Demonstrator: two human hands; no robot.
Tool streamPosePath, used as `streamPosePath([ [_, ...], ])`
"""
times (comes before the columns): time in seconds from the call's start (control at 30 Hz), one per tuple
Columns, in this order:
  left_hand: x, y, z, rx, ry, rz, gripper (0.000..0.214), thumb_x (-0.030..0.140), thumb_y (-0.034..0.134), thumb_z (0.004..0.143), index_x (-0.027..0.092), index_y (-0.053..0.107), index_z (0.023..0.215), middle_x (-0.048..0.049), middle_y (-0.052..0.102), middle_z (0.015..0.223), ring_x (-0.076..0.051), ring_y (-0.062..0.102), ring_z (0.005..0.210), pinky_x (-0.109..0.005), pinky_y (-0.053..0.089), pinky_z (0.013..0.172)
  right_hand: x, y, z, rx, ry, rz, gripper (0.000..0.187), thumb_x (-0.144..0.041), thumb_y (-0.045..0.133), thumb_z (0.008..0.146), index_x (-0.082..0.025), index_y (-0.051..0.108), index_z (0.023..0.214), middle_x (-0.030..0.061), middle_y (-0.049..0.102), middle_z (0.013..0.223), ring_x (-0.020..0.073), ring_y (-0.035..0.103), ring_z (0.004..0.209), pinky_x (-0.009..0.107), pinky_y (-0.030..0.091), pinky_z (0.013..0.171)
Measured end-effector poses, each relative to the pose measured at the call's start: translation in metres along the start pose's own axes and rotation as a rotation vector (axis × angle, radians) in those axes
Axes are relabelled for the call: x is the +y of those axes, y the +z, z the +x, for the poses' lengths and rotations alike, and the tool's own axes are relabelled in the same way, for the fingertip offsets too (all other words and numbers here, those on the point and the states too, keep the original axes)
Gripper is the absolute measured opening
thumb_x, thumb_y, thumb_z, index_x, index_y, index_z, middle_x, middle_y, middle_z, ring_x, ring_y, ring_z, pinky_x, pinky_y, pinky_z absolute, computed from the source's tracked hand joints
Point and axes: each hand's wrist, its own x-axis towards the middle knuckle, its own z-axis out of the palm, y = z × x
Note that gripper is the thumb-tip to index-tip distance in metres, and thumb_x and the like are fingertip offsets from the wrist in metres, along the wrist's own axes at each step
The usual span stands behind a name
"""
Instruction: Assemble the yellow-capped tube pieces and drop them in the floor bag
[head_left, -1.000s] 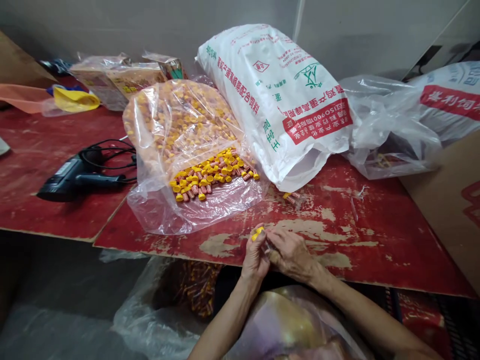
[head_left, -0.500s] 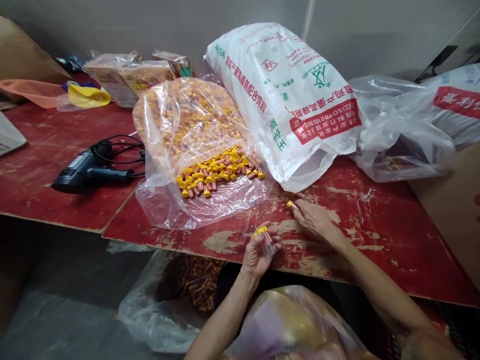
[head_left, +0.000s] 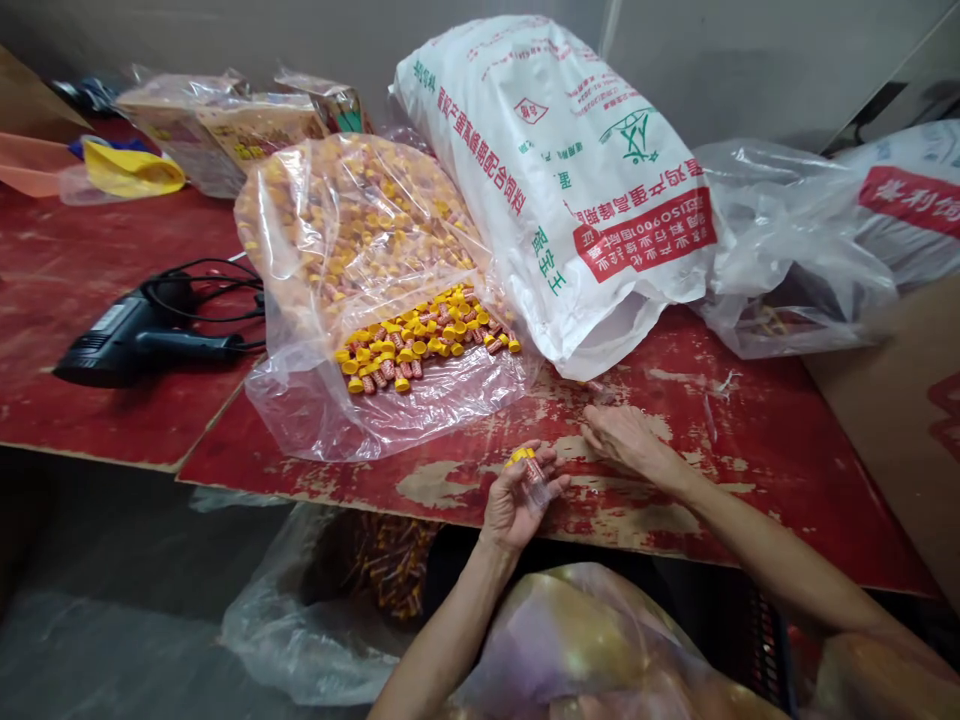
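Moved: half a second ago a yellow cap shows at the fingertips of the right hand (head_left: 626, 438); now none shows there. The left hand (head_left: 514, 510) keeps its hold, and the whole view shifts slightly.
Left fingers: curled round small clear tubes (head_left: 535, 482) with yellow caps (head_left: 521, 456), thumb near the caps, the other fingers behind.
Right fingers: bent and bunched low over the desk (head_left: 757, 420); whether they grip anything, I cannot tell.
Tubes in hand: above the desk's front edge, tilted, caps up, pinkish pieces inside.
Handling: likely light, smooth and rather slippery, the clear walls thin enough to dent or crack; the caps look firmer, so a gentle pinch just under the cap seems the safest hold.
Beyond the right fingers: something small and clear (head_left: 598, 390) lies by the mouth of the white sack (head_left: 555, 200), too blurred to name.
Clear bag: the large plastic bag (head_left: 382, 430) lies left of the sack, its capped pieces (head_left: 420, 335) bunched near the mouth.
Heat gun: the dark heat gun (head_left: 120, 335) lies further left, cord coiled behind.
Below the desk: a plastic-lined container (head_left: 262, 640) holds a yellow-and-brown pile (head_left: 390, 565).
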Motion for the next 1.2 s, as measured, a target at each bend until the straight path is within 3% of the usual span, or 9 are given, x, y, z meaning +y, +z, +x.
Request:
streamPosePath([
  [0.17, 0.002, -0.002, -0.002, -0.055, 0.005, -0.050, 0.033, 0.025, 0.068, 0.069, 0.016, 0.063, 0.101, -0.0124, 0.065, 0.113, -0.030, 0.056, 0.115, -0.048, 0.045, 0.096, -0.045, 0.032, -0.028, 0.376, -0.019, 0.276, 0.032, -0.026, 0.029, 0.097, -0.015, 0.056, 0.110, 0.0090, 0.061, 0.095, 0.0173, 0.057, 0.083, 0.026, 0.038, 0.070],
  [0.27, 0.005, -0.005, -0.003, -0.024, 0.026, -0.038, 0.044, 0.026, 0.068, 0.069, 0.019, 0.060, 0.112, -0.0114, 0.066, 0.111, -0.027, 0.059, 0.110, -0.043, 0.046, 0.095, -0.067, 0.035, -0.042, 0.464, -0.152, 0.324, 0.033, -0.029, 0.036, 0.095, -0.017, 0.054, 0.121, 0.0098, 0.058, 0.100, 0.0204, 0.052, 0.091, 0.029, 0.039, 0.078],
  [0.33, 0.006, -0.007, -0.003, -0.031, 0.023, -0.034, 0.050, 0.028, 0.068, 0.070, 0.021, 0.057, 0.118, -0.0108, 0.066, 0.110, -0.026, 0.062, 0.105, -0.045, 0.046, 0.095, -0.060, 0.032, -0.038, 0.511, -0.169, 0.361, 0.032, -0.029, 0.037, 0.095, -0.018, 0.057, 0.118, 0.0098, 0.056, 0.103, 0.0205, 0.050, 0.094, 0.030, 0.039, 0.081],
  [0.43, 0.008, -0.009, -0.004, -0.064, 0.024, -0.045, 0.053, 0.031, 0.071, 0.068, 0.022, 0.056, 0.118, -0.0095, 0.067, 0.106, -0.025, 0.065, 0.095, -0.052, 0.044, 0.096, -0.023, 0.028, -0.011, 0.598, 0.113, 0.273, 0.030, -0.027, 0.037, 0.094, -0.015, 0.059, 0.111, 0.0122, 0.053, 0.109, 0.0228, 0.048, 0.097, 0.032, 0.038, 0.081],
  [0.53, 0.007, -0.012, -0.005, -0.084, 0.027, -0.030, 0.052, 0.031, 0.072, 0.068, 0.023, 0.057, 0.117, -0.0086, 0.067, 0.104, -0.024, 0.066, 0.091, -0.054, 0.042, 0.097, 0.014, 0.031, 0.023, 0.512, 0.307, 0.077, 0.028, -0.029, 0.044, 0.091, -0.013, 0.059, 0.110, 0.0148, 0.055, 0.109, 0.0272, 0.046, 0.097, 0.036, 0.034, 0.080],
  [0.63, 0.007, -0.014, -0.005, -0.093, 0.019, -0.012, 0.050, 0.030, 0.071, 0.069, 0.022, 0.056, 0.117, -0.0084, 0.066, 0.106, -0.023, 0.065, 0.092, -0.052, 0.044, 0.095, 0.028, 0.031, 0.036, 0.400, 0.235, -0.006, 0.024, -0.025, 0.043, 0.091, -0.012, 0.058, 0.104, 0.0152, 0.058, 0.104, 0.0271, 0.048, 0.097, 0.034, 0.032, 0.078],
  [0.8, 0.006, -0.014, -0.004, -0.121, 0.008, 0.006, 0.052, 0.030, 0.071, 0.068, 0.019, 0.056, 0.116, -0.0111, 0.065, 0.108, -0.026, 0.064, 0.093, -0.052, 0.046, 0.091, 0.027, 0.013, 0.006, 0.190, 0.035, 0.126, 0.028, -0.035, 0.035, 0.097, -0.017, 0.057, 0.098, 0.0068, 0.063, 0.087, 0.0169, 0.056, 0.075, 0.025, 0.031, 0.064],
  [0.97, 0.005, -0.009, -0.002, -0.105, 0.005, 0.016, 0.049, 0.029, 0.070, 0.068, 0.019, 0.057, 0.113, -0.0109, 0.065, 0.106, -0.028, 0.064, 0.094, -0.054, 0.045, 0.092, 0.013, -0.006, -0.011, -0.124, 0.014, -0.059, 0.030, -0.036, 0.037, 0.094, -0.017, 0.061, 0.094, 0.0105, 0.068, 0.079, 0.0218, 0.064, 0.073, 0.026, 0.029, 0.056],
  [1.2, 0.003, -0.006, 0.003, -0.109, -0.001, 0.021, 0.048, 0.028, 0.071, 0.067, 0.017, 0.057, 0.111, -0.0106, 0.064, 0.107, -0.028, 0.064, 0.094, -0.054, 0.046, 0.090, -0.006, -0.012, 0.004, -0.179, -0.017, -0.163, 0.027, -0.024, 0.039, 0.092, -0.013, 0.063, 0.092, 0.0163, 0.069, 0.083, 0.0250, 0.067, 0.079, 0.026, 0.035, 0.058],
])
